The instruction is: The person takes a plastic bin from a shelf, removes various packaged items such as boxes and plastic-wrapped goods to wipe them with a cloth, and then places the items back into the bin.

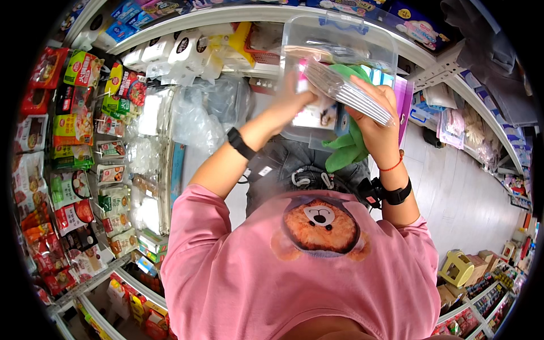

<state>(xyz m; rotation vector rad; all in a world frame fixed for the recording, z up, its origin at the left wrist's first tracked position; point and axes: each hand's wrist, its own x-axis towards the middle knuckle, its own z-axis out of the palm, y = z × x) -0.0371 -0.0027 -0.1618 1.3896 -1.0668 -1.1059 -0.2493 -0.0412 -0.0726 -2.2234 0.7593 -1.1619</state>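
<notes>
My right hand [376,112] grips a stack of thin, flat packs in clear plastic [350,91], their pale edges lined up like stripes. Motion blurs my left hand [301,95], which is near the other end of the stack; whether its fingers hold anything is unclear. Both hands are over a clear plastic storage bin [297,32] with a blue latch [346,25]. A green plush item [344,155] hangs over the bin's near side, below my right hand. Inside the bin, a box with a picture on it [325,117] lies under my hands.
Crumpled clear plastic bags [199,119] lie left of the bin. A purple folder-like sheet [406,106] stands against its right side. Shelves of packaged food [72,127] rise at left. Grey floor [450,187] stretches right, with a yellow stool [457,267] farther back.
</notes>
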